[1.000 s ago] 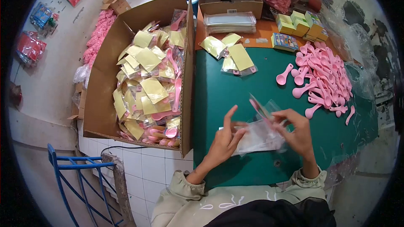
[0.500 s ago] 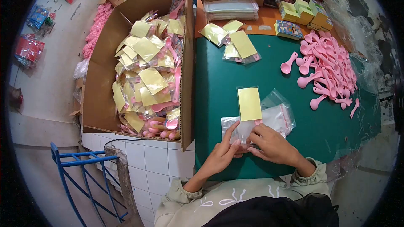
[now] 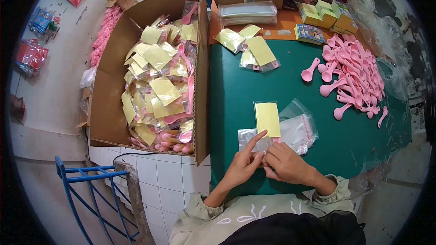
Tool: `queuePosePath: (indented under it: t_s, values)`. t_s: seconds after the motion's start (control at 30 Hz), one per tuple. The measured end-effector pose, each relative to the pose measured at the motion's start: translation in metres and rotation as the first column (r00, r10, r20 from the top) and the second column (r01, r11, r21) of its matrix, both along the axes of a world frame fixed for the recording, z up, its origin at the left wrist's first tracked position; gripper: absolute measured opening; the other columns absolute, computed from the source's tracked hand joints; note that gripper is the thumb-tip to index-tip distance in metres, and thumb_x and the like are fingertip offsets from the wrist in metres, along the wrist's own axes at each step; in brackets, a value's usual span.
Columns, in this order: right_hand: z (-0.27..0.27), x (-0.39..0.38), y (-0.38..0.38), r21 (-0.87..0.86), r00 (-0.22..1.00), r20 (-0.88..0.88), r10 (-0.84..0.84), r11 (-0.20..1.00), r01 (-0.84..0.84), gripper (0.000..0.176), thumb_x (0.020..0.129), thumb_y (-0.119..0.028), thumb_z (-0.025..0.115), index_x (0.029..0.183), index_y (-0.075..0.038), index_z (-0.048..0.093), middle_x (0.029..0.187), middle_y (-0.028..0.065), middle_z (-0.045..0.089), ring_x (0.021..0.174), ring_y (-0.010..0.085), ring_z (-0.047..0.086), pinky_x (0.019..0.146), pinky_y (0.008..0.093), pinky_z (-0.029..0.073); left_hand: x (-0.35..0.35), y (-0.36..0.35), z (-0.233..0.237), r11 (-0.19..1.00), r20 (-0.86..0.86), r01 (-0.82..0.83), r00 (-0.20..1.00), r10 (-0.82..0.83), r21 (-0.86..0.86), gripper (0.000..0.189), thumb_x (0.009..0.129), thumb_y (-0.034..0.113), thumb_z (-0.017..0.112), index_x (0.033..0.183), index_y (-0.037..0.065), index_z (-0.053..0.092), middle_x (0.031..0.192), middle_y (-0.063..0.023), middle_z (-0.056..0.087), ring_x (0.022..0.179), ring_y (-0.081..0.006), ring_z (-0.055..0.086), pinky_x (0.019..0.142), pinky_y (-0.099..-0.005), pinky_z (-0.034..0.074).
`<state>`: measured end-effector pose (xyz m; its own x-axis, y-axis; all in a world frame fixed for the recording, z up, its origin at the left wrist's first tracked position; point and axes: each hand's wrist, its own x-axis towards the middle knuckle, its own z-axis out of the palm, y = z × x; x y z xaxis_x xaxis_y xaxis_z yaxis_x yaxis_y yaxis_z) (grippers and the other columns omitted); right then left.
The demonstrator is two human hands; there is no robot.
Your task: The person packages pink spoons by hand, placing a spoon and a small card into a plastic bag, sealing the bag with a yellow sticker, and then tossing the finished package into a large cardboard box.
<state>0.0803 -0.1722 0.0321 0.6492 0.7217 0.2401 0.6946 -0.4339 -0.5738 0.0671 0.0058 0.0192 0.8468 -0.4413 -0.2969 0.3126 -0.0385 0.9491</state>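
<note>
Two hands down: L hand (image 3: 243,165), index out, presses; R hand (image 3: 287,165) pinches bag (image 3: 267,120) near end; bag's length runs away beyond fingertips.

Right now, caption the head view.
Left hand and right hand press a yellow-carded clear bag on the green table beside a full carton.

table (image 3: 254,86): green | card (image 3: 267,119): yellow | spoons (image 3: 352,75): pink | box (image 3: 111,109): brown, seemingly plain
</note>
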Motion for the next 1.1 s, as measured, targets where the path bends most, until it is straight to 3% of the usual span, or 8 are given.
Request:
queuePosePath:
  t_s: [0.17, 0.33, 0.43, 0.5, 0.63, 0.7, 0.8, 1.1]
  values:
    - [0.02, 0.01, -0.02, 0.076, 0.976, -0.15, 0.159, 0.986, -0.149, 0.018, 0.071, -0.009, 0.067, 0.079, -0.006, 0.051, 0.076, 0.0077, 0.047, 0.073, 0.0247, 0.049, 0.067, 0.0339, 0.04, -0.002, -0.008, 0.008, 0.993, 0.042, -0.011, 0.999, 0.006, 0.121, 0.046, 0.096, 0.005, 0.039, 0.14, 0.012, 0.03, 0.097, -0.0145, 0.063, 0.09, -0.0142, 0.06, 0.077, -0.0286, 0.052]
    - [0.062, 0.039, -0.12, 0.377, 0.842, -0.455, 0.289, 0.92, -0.112, 0.021, 0.076, -0.016, 0.07, 0.074, -0.005, 0.052, 0.072, 0.0047, 0.053, 0.069, 0.0207, 0.053, 0.061, 0.0326, 0.042, 0.0, -0.002, -0.004, 0.979, -0.122, -0.03, 0.992, 0.005, -0.2, 0.035, 0.097, 0.006, 0.034, 0.132, 0.004, 0.038, 0.108, -0.0189, 0.061, 0.103, -0.0239, 0.06, 0.086, -0.0309, 0.051]
    - [0.062, 0.058, -0.233, 0.335, 0.823, -0.478, -0.306, 0.803, 0.494, 0.019, 0.083, -0.021, 0.06, 0.083, -0.003, 0.056, 0.079, 0.0027, 0.056, 0.073, 0.017, 0.054, 0.061, 0.0339, 0.043, 0.002, -0.001, -0.009, 0.976, -0.145, 0.008, 0.989, -0.041, -0.217, 0.031, 0.098, 0.007, 0.033, 0.126, -0.001, 0.042, 0.111, -0.0182, 0.059, 0.106, -0.0253, 0.059, 0.089, -0.0318, 0.05]
    - [0.067, 0.066, -0.27, 0.091, 0.371, -0.462, -0.806, 0.373, 0.923, 0.022, 0.084, -0.015, 0.055, 0.1, -0.001, 0.055, 0.088, 0.011, 0.058, 0.08, 0.024, 0.059, 0.066, 0.0391, 0.046, 0.0, 0.001, -0.009, 0.98, -0.144, 0.018, 0.988, -0.048, -0.199, 0.03, 0.098, 0.007, 0.033, 0.123, -0.002, 0.045, 0.112, -0.0171, 0.059, 0.106, -0.0248, 0.059, 0.089, -0.0318, 0.049]
    - [0.041, 0.053, -0.313, -0.347, 0.196, 0.164, -0.967, 0.129, 0.929, 0.036, 0.086, -0.01, 0.047, 0.121, 0.0, 0.048, 0.113, 0.0245, 0.055, 0.096, 0.0337, 0.059, 0.079, 0.0409, 0.047, 0.0, 0.0, -0.013, 0.987, -0.086, 0.009, 0.996, -0.023, -0.158, 0.028, 0.098, 0.007, 0.033, 0.117, -0.004, 0.05, 0.113, -0.0151, 0.059, 0.106, -0.0237, 0.059, 0.09, -0.0318, 0.049]
    - [0.037, 0.04, -0.198, -0.228, 0.384, 0.275, -0.881, 0.328, 0.917, 0.045, 0.078, 0.0, 0.052, 0.123, 0.0, 0.045, 0.118, 0.023, 0.051, 0.108, 0.0342, 0.051, 0.091, 0.0387, 0.041, -0.003, -0.001, -0.014, 0.987, -0.094, -0.017, 0.996, 0.002, -0.158, 0.027, 0.098, 0.007, 0.035, 0.115, -0.004, 0.051, 0.113, -0.0152, 0.059, 0.106, -0.0234, 0.059, 0.09, -0.0322, 0.049]
    - [0.036, 0.012, -0.084, -0.112, 0.905, -0.111, -0.411, 0.91, 0.4, 0.058, 0.067, -0.005, 0.071, 0.119, -0.005, 0.045, 0.107, 0.0165, 0.048, 0.102, 0.034, 0.05, 0.088, 0.0399, 0.043, -0.001, -0.004, -0.004, 0.974, -0.151, -0.06, 0.988, 0.026, -0.219, 0.027, 0.097, 0.008, 0.036, 0.115, -0.004, 0.052, 0.115, -0.0168, 0.058, 0.105, -0.0237, 0.059, 0.09, -0.0335, 0.049]
    - [-0.007, -0.011, -0.042, 0.179, 0.925, -0.24, -0.295, 0.923, 0.34, 0.019, 0.074, -0.002, 0.068, 0.092, -0.004, 0.06, 0.104, 0.0122, 0.046, 0.084, 0.0235, 0.056, 0.074, 0.0318, 0.048, -0.011, 0.012, 0.003, 0.951, -0.204, -0.114, 0.977, 0.055, -0.289, 0.024, 0.096, 0.006, 0.039, 0.118, 0.002, 0.047, 0.11, -0.0175, 0.059, 0.101, -0.023, 0.061, 0.086, -0.0313, 0.051]
